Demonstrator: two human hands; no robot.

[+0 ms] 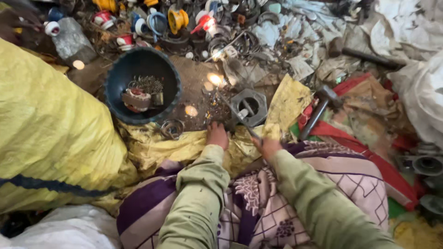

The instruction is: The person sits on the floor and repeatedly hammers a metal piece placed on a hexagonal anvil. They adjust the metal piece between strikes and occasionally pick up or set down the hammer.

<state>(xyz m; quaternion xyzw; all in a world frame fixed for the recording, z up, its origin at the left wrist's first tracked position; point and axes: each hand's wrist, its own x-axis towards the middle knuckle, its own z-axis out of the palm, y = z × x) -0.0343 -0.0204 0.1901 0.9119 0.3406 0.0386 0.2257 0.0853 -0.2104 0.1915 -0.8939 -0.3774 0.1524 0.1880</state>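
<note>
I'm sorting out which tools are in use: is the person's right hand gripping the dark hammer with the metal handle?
No: the dark hammer lies untouched on the scrap, while the right hand holds a thin metal rod.

My sleeves point(203, 193) are pale olive green. The cloth over my lap point(258, 203) is purple and cream, patterned with grid lines and flower shapes. A bright yellow sack point(46, 133) with one dark blue stripe lies beside me. The bowl point(115, 78) is dark teal. The hexagonal metal piece point(251, 105) is grey, the hammer point(318, 110) dull grey, and the strap point(369, 157) red.
</note>
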